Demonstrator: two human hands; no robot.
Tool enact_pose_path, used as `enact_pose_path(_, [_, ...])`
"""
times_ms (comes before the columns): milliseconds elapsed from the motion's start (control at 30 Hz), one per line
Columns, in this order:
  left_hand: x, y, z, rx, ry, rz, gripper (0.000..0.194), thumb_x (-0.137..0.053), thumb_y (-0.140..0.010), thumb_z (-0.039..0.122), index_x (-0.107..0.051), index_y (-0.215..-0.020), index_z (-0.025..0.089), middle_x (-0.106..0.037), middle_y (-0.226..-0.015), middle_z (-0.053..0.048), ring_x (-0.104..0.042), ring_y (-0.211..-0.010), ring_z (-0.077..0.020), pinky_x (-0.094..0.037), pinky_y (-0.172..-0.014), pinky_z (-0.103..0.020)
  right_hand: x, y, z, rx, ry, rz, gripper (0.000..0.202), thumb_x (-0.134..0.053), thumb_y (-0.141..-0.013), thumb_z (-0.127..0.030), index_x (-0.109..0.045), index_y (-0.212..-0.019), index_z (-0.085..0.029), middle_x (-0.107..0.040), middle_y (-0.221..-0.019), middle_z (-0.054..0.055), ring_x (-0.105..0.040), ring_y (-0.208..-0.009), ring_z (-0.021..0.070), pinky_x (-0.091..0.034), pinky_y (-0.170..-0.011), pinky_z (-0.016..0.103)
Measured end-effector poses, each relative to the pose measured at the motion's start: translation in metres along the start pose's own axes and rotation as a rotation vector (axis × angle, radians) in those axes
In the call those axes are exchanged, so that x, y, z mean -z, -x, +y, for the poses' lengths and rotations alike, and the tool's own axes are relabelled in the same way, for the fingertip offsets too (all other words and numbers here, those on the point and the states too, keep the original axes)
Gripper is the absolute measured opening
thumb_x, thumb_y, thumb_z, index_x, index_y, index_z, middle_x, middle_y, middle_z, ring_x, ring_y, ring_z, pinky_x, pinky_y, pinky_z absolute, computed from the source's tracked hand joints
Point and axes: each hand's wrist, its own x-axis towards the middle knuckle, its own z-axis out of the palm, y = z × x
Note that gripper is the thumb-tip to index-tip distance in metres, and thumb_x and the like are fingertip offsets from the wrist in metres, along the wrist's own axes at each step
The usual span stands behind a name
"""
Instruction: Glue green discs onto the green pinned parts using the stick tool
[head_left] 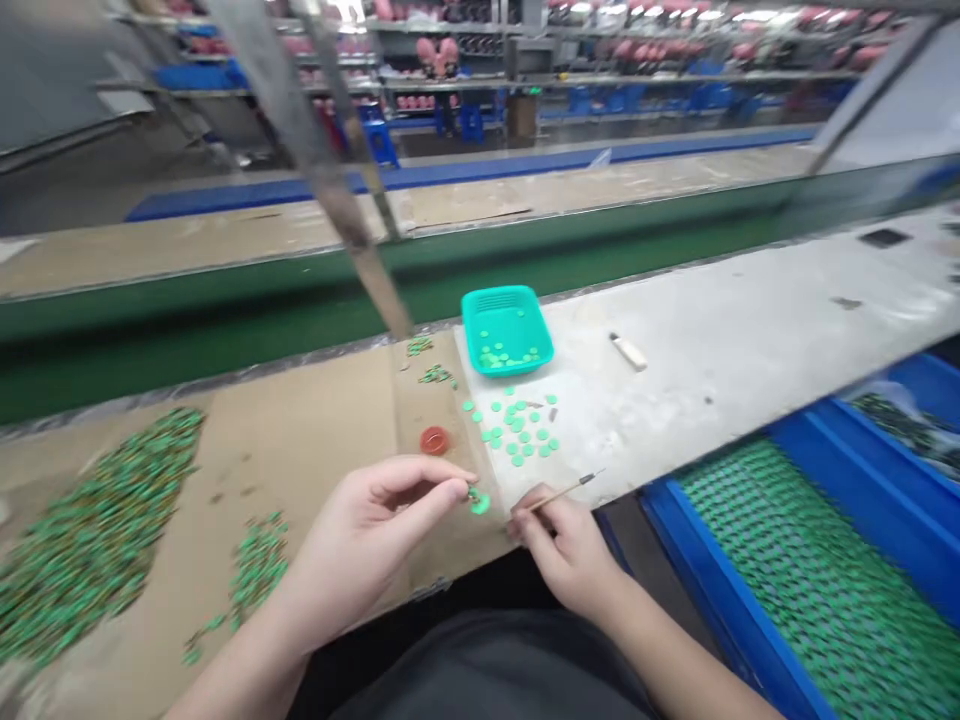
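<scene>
My left hand (379, 525) pinches a small green piece with a darker metallic-looking part (478, 502) between thumb and fingertips, over the cardboard's front edge. Closed around the wooden handle of a thin brush (559, 494) is my right hand (570, 550), close by on the right; the brush's dark tip points away to the right. Just beyond my left fingers sits a small red dish (433, 440). Loose light-green discs (517, 424) lie scattered on the white tabletop past both hands. Behind them stands a turquoise basket (546, 358) with more discs inside.
On the cardboard (300, 415), a large heap of green-and-brown pieces (112, 520) and a smaller pile (259, 560) lie at left. A white-handled tool (628, 352) rests on the white table. Blue trays (712, 570) with green pieces stand at lower right. A metal post (352, 225) rises behind.
</scene>
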Motion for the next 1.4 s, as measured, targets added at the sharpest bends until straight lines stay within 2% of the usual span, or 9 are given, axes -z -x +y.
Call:
enact_pose_path(133, [-0.049, -0.077, -0.008, -0.195, -0.296, -0.052, 0.029, -0.069, -0.104, 0.048, -0.087, -0.093, 0.028, -0.089, -0.093, -0.004, -0.083, -0.080, -0.0252, -0.066, -0.071, -0.035, 0.030, 0.019, -0.004, -0.026, 0.034, 0.061, 0.021, -0.058, -0.114, -0.027, -0.072, -0.098, -0.024, -0.081, -0.090, 0.005, -0.081, -0.081, 0.0204, -0.064, -0.078, 0.030])
enact_pose_path(300, [-0.132, -0.170, -0.012, -0.326, -0.388, -0.147, 0.023, -0.068, -0.104, 0.036, -0.087, -0.097, 0.025, -0.089, -0.105, -0.008, -0.082, -0.103, -0.0274, -0.065, -0.099, -0.042, 0.061, 0.040, -0.002, -0.088, 0.049, 0.182, 0.022, -0.057, -0.114, -0.028, -0.071, -0.098, -0.024, -0.081, -0.092, 0.006, -0.080, -0.081, 0.0196, -0.064, -0.076, 0.029])
enact_pose_path(433, [-0.165, -0.194, -0.020, -0.359, -0.454, -0.156, 0.026, -0.070, -0.111, 0.042, -0.082, -0.108, 0.019, -0.085, -0.114, -0.009, -0.079, -0.114, -0.0254, -0.061, -0.112, -0.050, 0.076, 0.051, -0.005, -0.135, 0.049, 0.221, 0.021, -0.057, -0.114, -0.030, -0.070, -0.099, -0.024, -0.081, -0.089, 0.005, -0.081, -0.080, 0.0196, -0.065, -0.077, 0.030])
enact_pose_path(600, [-0.167, -0.197, -0.023, -0.363, -0.505, -0.168, 0.032, -0.073, -0.110, 0.048, -0.081, -0.112, 0.018, -0.084, -0.114, -0.010, -0.079, -0.112, -0.0248, -0.062, -0.110, -0.050, 0.085, 0.053, -0.007, -0.142, 0.066, 0.234, 0.022, -0.059, -0.114, -0.032, -0.070, -0.096, -0.024, -0.082, -0.088, 0.004, -0.081, -0.079, 0.0202, -0.065, -0.077, 0.030])
enact_pose_path(733, [-0.137, -0.182, -0.019, -0.329, -0.561, -0.131, 0.032, -0.061, -0.109, 0.038, -0.085, -0.120, 0.021, -0.087, -0.112, -0.012, -0.080, -0.100, -0.0254, -0.065, -0.097, -0.044, 0.087, 0.050, -0.004, -0.133, 0.047, 0.235, 0.024, -0.057, -0.116, -0.035, -0.069, -0.098, -0.025, -0.082, -0.090, 0.005, -0.082, -0.081, 0.0213, -0.066, -0.079, 0.032])
enact_pose_path(867, [-0.094, -0.131, -0.026, -0.265, -0.675, -0.198, 0.026, -0.064, -0.097, 0.036, -0.083, -0.082, 0.027, -0.082, -0.080, -0.004, -0.074, -0.067, -0.0237, -0.056, -0.062, -0.034, 0.087, 0.048, -0.002, -0.141, 0.046, 0.229, 0.024, -0.056, -0.117, -0.034, -0.070, -0.099, -0.025, -0.082, -0.092, 0.006, -0.082, -0.084, 0.0219, -0.065, -0.082, 0.033])
enact_pose_path(967, [-0.079, -0.085, -0.038, -0.256, -0.759, -0.142, 0.028, -0.059, -0.100, 0.031, -0.084, -0.088, 0.027, -0.085, -0.094, -0.007, -0.079, -0.079, -0.0268, -0.055, -0.063, -0.035, 0.085, 0.045, -0.002, -0.139, 0.058, 0.196, 0.024, -0.056, -0.116, -0.032, -0.070, -0.098, -0.025, -0.082, -0.092, 0.005, -0.081, -0.084, 0.0218, -0.063, -0.080, 0.033])
enact_pose_path(1100, [-0.082, -0.046, -0.054, -0.290, -0.819, -0.077, 0.031, -0.055, -0.109, 0.034, -0.085, -0.103, 0.028, -0.084, -0.101, -0.008, -0.079, -0.092, -0.0293, -0.057, -0.069, -0.038, 0.078, 0.041, -0.004, -0.128, 0.048, 0.144, 0.024, -0.056, -0.116, -0.031, -0.070, -0.098, -0.025, -0.081, -0.092, 0.005, -0.080, -0.083, 0.0219, -0.063, -0.080, 0.034])
enact_pose_path(1400, [-0.054, 0.025, -0.075, -0.221, -0.792, 0.094, 0.031, -0.059, -0.111, 0.038, -0.075, -0.089, 0.024, -0.078, -0.091, -0.010, -0.072, -0.088, -0.0302, -0.059, -0.080, -0.043, 0.051, 0.035, -0.024, -0.214, -0.062, -0.093, 0.027, -0.053, -0.118, -0.035, -0.068, -0.098, -0.024, -0.078, -0.089, 0.005, -0.074, -0.078, 0.0191, -0.059, -0.075, 0.031])
